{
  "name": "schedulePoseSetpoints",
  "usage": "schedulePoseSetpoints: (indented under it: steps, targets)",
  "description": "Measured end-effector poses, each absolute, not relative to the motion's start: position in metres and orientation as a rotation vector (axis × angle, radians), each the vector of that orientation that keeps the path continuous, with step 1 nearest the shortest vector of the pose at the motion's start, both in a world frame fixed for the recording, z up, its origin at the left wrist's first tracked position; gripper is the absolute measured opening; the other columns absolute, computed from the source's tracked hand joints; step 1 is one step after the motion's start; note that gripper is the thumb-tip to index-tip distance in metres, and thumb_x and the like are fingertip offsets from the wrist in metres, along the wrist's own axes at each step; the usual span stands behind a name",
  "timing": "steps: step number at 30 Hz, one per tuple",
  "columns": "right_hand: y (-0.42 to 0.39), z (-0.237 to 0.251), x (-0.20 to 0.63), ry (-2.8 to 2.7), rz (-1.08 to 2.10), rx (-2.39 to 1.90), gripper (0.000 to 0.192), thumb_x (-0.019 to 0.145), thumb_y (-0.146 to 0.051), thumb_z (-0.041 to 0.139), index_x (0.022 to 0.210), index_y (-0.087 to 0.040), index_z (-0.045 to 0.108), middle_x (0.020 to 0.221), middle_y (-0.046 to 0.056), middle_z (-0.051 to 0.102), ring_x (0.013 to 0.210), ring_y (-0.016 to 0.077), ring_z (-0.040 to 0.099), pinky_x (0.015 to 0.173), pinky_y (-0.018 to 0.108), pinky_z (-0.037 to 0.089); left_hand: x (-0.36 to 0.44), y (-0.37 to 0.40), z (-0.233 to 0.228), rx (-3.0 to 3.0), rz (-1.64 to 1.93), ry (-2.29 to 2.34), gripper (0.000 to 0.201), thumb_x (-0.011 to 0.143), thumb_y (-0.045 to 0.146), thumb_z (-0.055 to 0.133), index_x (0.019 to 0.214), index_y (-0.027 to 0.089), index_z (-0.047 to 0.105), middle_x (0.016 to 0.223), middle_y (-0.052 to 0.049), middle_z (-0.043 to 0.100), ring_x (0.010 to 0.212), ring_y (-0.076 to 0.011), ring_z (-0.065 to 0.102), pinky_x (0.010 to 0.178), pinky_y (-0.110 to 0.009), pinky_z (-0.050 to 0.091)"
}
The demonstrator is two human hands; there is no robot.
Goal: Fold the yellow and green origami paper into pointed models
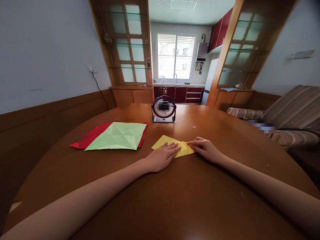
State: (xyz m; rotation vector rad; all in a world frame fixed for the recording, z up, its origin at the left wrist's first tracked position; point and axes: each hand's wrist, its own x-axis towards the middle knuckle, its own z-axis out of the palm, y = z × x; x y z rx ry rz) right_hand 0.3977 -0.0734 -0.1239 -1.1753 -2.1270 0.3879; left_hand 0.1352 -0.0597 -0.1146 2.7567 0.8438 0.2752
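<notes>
A folded piece of yellow paper (162, 141) lies on the table in front of me. My left hand (163, 156) rests flat across its middle, fingers stretched out and pressing it down. At the right end of the paper, my right hand (205, 150) has its fingers drawn together on the edge, with the fingertips on a fold. Part of the yellow paper is hidden under both hands. To the left, a creased light green sheet (117, 136) lies over a red sheet (92, 136), whose left side and right edge stick out.
A small purple desk fan (163, 108) stands beyond the yellow paper on the round wooden table (160, 206). A striped armchair (295, 106) is at the right. Behind are wooden shelves and a kitchen with a window (176, 56). A black cord (98, 88) hangs from the left wall socket.
</notes>
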Motion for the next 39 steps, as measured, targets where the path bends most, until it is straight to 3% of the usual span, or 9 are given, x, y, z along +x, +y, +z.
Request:
schedulePoseSetpoints:
  steps: [13, 22, 32, 39]
  targets:
    - [-0.0697, -0.1288, 0.3976, -2.188, 0.297, -1.176, 0.03, 0.095, -0.032, 0.047, 0.111, -0.022, 0.071, 0.087, 0.006, 0.059, 0.076, 0.0166, 0.059, 0.075, 0.032, 0.051, 0.1364, -0.0597, -0.1141, 2.79, 0.232, 0.845, 0.05, 0.103, 0.032, 0.02, 0.149, 0.017, 0.031, 0.157, -0.006, 0.024, 0.146, -0.0191, 0.019, 0.12, -0.039, 0.015]
    - [-0.0709, -0.1284, 0.396, -2.191, 0.297, -1.216, 0.031, 0.096, -0.032, 0.046, 0.112, -0.022, 0.071, 0.09, 0.006, 0.058, 0.078, 0.0167, 0.06, 0.077, 0.032, 0.05, 0.136, -0.0629, -0.1111, 2.821, 0.135, 0.785, 0.06, 0.101, 0.052, 0.017, 0.153, 0.022, 0.019, 0.159, -0.003, 0.015, 0.147, -0.0235, 0.011, 0.12, -0.043, 0.008]
    - [-0.0728, -0.1282, 0.3957, -2.214, 0.233, -1.22, 0.03, 0.096, -0.03, 0.046, 0.113, -0.022, 0.07, 0.092, 0.007, 0.057, 0.08, 0.017, 0.059, 0.077, 0.033, 0.05, 0.1343, -0.0639, -0.1087, 2.833, 0.087, 0.741, 0.072, 0.095, 0.066, 0.021, 0.153, 0.024, 0.019, 0.159, -0.004, 0.012, 0.147, -0.0284, 0.006, 0.119, -0.046, 0.004]
    - [-0.072, -0.1295, 0.397, -2.23, 0.187, -1.216, 0.031, 0.096, -0.029, 0.046, 0.114, -0.023, 0.07, 0.092, 0.008, 0.057, 0.081, 0.0175, 0.059, 0.077, 0.033, 0.051, 0.1326, -0.0624, -0.1114, 2.829, 0.149, 0.699, 0.071, 0.093, 0.068, 0.027, 0.151, 0.029, 0.026, 0.158, -0.003, 0.019, 0.147, -0.0289, 0.011, 0.119, -0.047, 0.008]
